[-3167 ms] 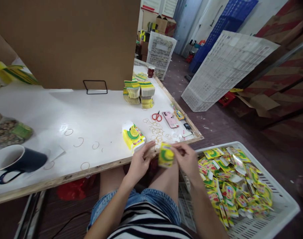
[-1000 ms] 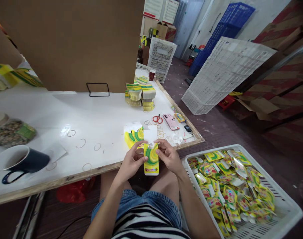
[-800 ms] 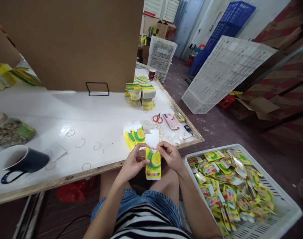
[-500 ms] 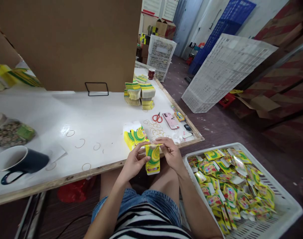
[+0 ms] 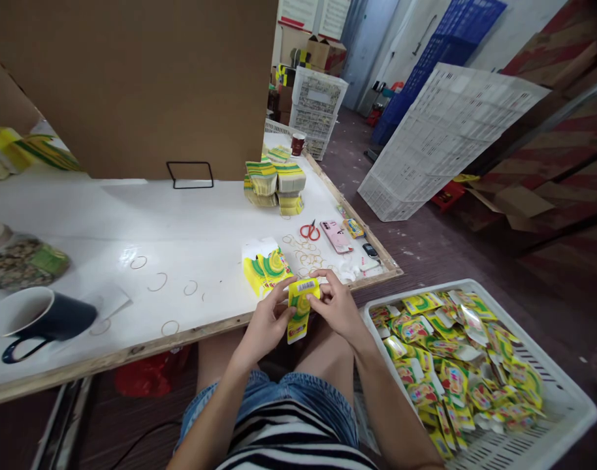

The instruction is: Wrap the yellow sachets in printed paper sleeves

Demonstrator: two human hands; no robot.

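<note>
Above my lap, at the table's front edge, both hands hold one small yellow and green printed carton. My left hand pinches its left side between thumb and fingers. At the upper right, my right hand grips it, thumb on the front and fingers behind. A barcode shows on the carton's top part, which faces me. Just beyond my left fingers, a stack of flat yellow cartons lies on the white table.
A white plastic crate of loose cartons stands at my right. Rubber bands, red scissors and a pink phone lie on the table's right part. Bundled cartons sit further back. A dark mug stands at left.
The carton's top part has tilted down toward me, so its barcode now shows. My right thumb has moved onto the carton's front. The left hand has stayed at its left side.
</note>
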